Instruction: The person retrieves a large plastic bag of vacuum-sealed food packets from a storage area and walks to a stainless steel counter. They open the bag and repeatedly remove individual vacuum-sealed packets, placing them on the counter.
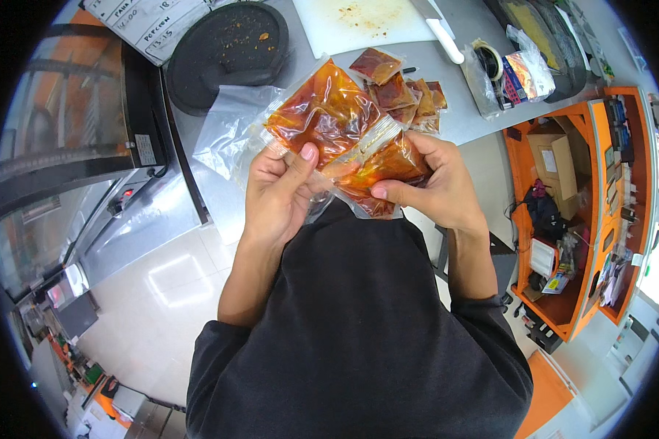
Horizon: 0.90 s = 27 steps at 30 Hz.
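Observation:
My left hand (277, 192) pinches the lower edge of a clear sachet of orange-red sauce (324, 112), thumb on top. In my right hand (445, 181) is a second sauce sachet (384, 170), gripped at its right side. The two sachets overlap at a ribbed seal; whether they are joined, I cannot tell. Both are held up in front of my black shirt, at the edge of the metal table. Beside my left hand spreads a clear plastic bag (233, 134), partly hidden by the sachet. Several smaller sauce sachets (395, 90) lie piled beyond my right hand.
Crumbs dot a round black tray (225, 49) and a white cutting board (362, 24). A white-handled knife (445, 41) lies across the board's right edge. Farther right are a tape roll (489, 60) and an orange cabinet (587, 131). A glass-fronted display case (71, 93) stands left.

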Available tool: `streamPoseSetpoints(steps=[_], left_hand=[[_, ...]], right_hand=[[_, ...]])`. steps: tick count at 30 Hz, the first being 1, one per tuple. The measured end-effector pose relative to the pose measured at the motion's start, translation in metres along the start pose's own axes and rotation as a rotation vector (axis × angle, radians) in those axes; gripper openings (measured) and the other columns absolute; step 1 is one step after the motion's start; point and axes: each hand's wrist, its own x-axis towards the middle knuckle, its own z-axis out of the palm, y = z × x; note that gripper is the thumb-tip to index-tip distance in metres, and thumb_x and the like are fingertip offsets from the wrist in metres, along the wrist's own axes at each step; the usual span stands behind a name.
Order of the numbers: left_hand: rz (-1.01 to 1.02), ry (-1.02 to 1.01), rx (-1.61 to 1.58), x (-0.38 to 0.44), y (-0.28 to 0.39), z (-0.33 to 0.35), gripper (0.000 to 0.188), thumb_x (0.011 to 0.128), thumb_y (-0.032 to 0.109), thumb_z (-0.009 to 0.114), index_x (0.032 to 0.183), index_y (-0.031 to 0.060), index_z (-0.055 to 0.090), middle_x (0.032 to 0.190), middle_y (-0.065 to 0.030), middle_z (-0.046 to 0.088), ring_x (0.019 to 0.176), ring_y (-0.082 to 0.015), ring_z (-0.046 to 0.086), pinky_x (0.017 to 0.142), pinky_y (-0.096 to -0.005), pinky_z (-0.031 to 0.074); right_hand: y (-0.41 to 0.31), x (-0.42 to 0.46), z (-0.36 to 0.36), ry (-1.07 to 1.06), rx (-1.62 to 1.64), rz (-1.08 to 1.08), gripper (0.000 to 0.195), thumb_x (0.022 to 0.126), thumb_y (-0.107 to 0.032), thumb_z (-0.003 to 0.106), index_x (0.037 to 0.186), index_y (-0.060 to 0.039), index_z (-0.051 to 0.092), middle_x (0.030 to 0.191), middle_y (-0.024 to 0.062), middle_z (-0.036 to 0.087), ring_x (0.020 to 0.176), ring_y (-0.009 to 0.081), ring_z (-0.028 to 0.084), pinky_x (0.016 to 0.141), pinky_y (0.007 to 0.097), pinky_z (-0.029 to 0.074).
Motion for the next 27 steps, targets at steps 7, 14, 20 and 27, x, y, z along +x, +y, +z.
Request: streamPoseSetpoints(steps=[7,14,20,27], left_hand=[[-0.017,-0.075,-0.087,-0.002,0.001,-0.002,0.030,0.095,0.008,0.052,0.123,-0.0024,0.050,0.117,-0.0188,0.061,0.108,-0.0301,0.061,0.089,-0.0482,0.053],[-0.341,-0.808,-0.030,0.032,0.056,-0.041,0.114,0.072,0.086,0.038,0.138,-0.0051,0.028,0.114,-0.0288,0.060,0.105,-0.0347,0.063,0.092,-0.0455,0.050],[-0.328,-1.019,1.094,0.032,0.083,0.040,0.035,0.094,0.034,0.055,0.093,0.0008,0.065,0.071,-0.0125,0.065,0.059,-0.0196,0.061,0.052,-0.0292,0.043],[-0.217,-0.747,1.087,-0.006,0.091,0.037,0.012,0.089,0.014,0.063,0.086,0.0033,0.067,0.064,-0.0082,0.064,0.052,-0.0184,0.061,0.049,-0.0273,0.043]], right_hand=[[0.001,-0.007,-0.002,0.012,-0.068,-0.043,0.048,0.071,0.001,0.079,0.114,0.0040,0.058,0.103,0.0064,0.065,0.092,0.0100,0.061,0.082,0.0261,0.050],[-0.045,0.000,-0.019,-0.354,-0.428,-0.130,0.018,0.083,-0.019,0.071,0.090,-0.0034,0.065,0.065,0.0067,0.058,0.055,0.0135,0.055,0.051,0.0291,0.038],[-0.058,0.018,-0.007,-0.522,-0.556,-0.285,0.015,0.087,-0.016,0.065,0.079,-0.0044,0.065,0.058,0.0074,0.058,0.047,0.0198,0.053,0.045,0.0288,0.036],[-0.065,-0.010,0.009,-0.286,-0.351,-0.144,0.016,0.086,-0.011,0.065,0.074,-0.0003,0.065,0.056,0.0069,0.061,0.047,0.0152,0.057,0.046,0.0256,0.039]])
